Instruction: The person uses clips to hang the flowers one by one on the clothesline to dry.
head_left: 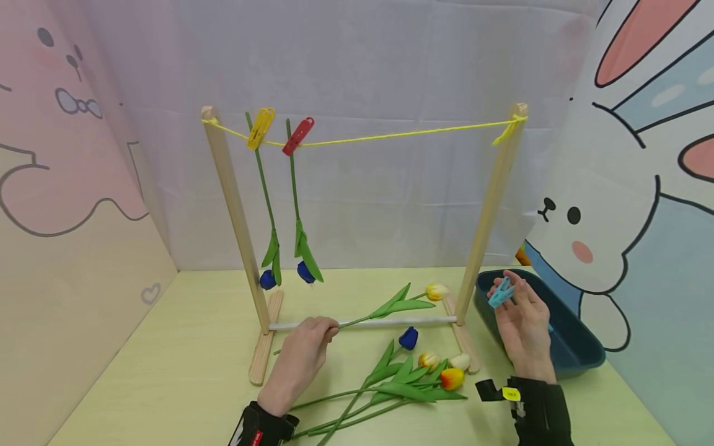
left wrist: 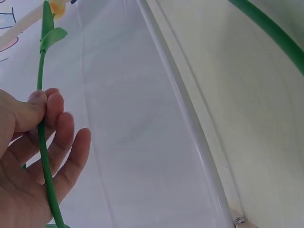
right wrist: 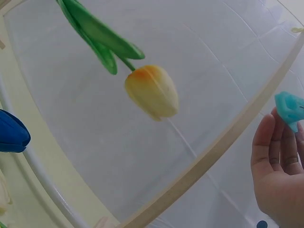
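My left hand (head_left: 301, 356) pinches the green stem of a yellow tulip (head_left: 437, 291) between thumb and fingers, just in front of the white bar (head_left: 390, 321) at the foot of the wooden rack (head_left: 234, 210). The tulip lies nearly level, its head close to the rack's right post, leaves spread above the bar. My right hand (head_left: 521, 325) is raised to the right of that post, over the dark blue tub (head_left: 580, 347), with fingers mostly straight and a light blue clothespin (head_left: 501, 292) held at the fingertips.

A yellow string (head_left: 401, 134) runs between the tops of the rack's posts. Near its left end a yellow clothespin (head_left: 260, 128) and a red clothespin (head_left: 298, 135) each clamp a stem, and two blue tulips (head_left: 305, 271) hang head down from them. On the table (head_left: 167, 371), in front of the rack's bar, lies a loose bunch of tulips (head_left: 424, 371): one blue, one white, and orange-yellow ones, stems pointing toward me.
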`<state>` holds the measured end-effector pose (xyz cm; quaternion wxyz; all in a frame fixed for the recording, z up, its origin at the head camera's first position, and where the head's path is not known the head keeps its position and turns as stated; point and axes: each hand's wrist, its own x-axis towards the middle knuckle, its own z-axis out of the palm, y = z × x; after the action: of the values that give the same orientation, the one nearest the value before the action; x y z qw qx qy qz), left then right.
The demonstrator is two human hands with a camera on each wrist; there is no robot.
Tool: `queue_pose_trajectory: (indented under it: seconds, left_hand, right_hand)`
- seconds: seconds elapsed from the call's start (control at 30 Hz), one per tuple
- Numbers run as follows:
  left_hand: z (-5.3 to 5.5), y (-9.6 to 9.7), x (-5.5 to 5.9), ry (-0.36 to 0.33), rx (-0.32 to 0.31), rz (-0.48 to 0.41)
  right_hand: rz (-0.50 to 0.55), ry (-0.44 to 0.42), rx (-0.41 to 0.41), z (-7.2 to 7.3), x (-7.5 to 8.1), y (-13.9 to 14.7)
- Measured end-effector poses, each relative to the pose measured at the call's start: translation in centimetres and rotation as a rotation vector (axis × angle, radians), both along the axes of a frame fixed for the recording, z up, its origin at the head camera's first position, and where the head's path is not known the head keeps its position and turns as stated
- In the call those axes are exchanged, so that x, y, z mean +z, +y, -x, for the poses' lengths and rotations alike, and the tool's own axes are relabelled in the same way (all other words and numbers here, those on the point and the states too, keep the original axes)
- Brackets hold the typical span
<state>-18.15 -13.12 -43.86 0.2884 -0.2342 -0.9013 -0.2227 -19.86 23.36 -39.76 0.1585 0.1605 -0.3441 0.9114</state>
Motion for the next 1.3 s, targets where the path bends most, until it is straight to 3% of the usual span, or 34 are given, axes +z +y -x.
queue_pose_trajectory:
  seconds: [0.2, 0.4, 0.67, 1.1, 1.23, 1.3]
  left_hand:
    - [0.5, -0.1, -0.1, 0.167, -0.005, -0.066]
    - [0.5, -0.1, 0.1, 0.262, 0.001, -0.092]
    - [0.4, -0.3, 0.2, 0.405, 0.082, -0.046]
    - [0.2, -0.3, 0.8, 0.438, 0.098, -0.168]
    - [0.0, -0.2, 1.1, 0.414, 0.032, -0.282]
    - [-0.2, -0.1, 1.7, 0.396, -0.031, -0.374]
  right_hand:
    - [0.001, 0.011, 0.012, -0.1, 0.0, -0.1]
    - [-0.028, 0.01, -0.008, 0.0, 0.0, 0.0]
    - [-0.026, -0.006, -0.014, 0.2, -0.2, 0.3]
    - [-0.038, -0.013, -0.012, 0.1, -0.2, 0.3]
    - [-0.038, -0.006, -0.015, 0.1, -0.2, 0.2]
    - [-0.039, -0.006, -0.016, 0.1, -0.2, 0.2]
